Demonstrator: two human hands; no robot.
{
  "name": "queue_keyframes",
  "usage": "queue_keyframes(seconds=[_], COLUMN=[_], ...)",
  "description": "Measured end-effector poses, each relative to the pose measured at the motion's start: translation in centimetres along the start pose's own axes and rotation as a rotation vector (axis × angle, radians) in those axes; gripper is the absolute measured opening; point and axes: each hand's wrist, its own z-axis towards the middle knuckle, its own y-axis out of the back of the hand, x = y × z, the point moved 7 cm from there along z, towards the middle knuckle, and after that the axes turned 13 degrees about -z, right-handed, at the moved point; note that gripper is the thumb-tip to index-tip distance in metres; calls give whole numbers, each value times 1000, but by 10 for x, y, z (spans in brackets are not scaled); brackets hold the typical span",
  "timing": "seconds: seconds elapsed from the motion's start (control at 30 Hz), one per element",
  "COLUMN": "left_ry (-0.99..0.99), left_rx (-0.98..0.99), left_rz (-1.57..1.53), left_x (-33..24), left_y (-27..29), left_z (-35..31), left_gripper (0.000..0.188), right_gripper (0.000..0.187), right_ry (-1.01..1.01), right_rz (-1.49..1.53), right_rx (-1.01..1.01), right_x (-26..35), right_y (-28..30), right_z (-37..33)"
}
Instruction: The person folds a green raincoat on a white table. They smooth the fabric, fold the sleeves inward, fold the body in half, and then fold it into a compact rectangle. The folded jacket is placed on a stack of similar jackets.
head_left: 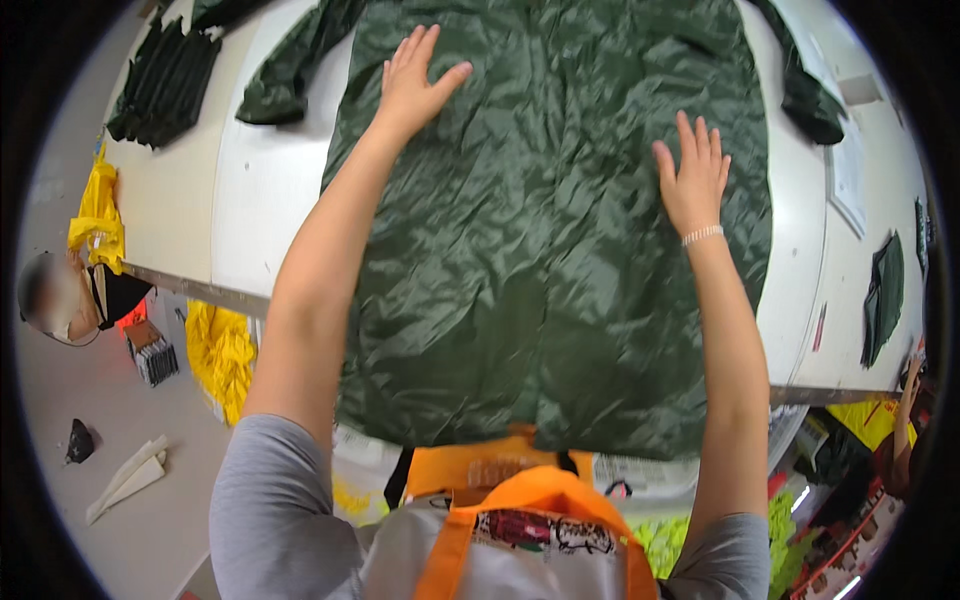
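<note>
1. Across the pale worktop point(265, 190), a dark green coat point(550, 260) is spread wide, with its sleeves point(275, 85) splayed to both sides and its hem nearest the person.
2. Over the coat's upper left part, the left hand point(412, 88) is held palm down, thumb well apart; its grip is loose and nothing is grasped.
3. Lower, near the right edge, the right hand point(695, 180) is likewise outstretched, with nothing gripped; whether the cloth is pressed cannot be told.
4. Smoothing is judged to be under way, as many creases are seen.
5. Next, flat, even outward strokes seem called for, with the slippery cloth kept from bunching.
</note>
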Motion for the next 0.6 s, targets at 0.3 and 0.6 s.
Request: queue_keyframes(seconds=[0.3,0.6], left_ry=[-116,-164], left_rx=[362,253], left_rz=[273,156], left_x=[-88,-126], left_y=[-49,-28], left_z=[-169,-174], left_gripper=[80,57], right_gripper=[60,43], right_ry=[29,185], right_rz=[-48,285], right_rx=[97,116], right_x=[31,30], right_y=[-8,58], right_z=[-115,-164])
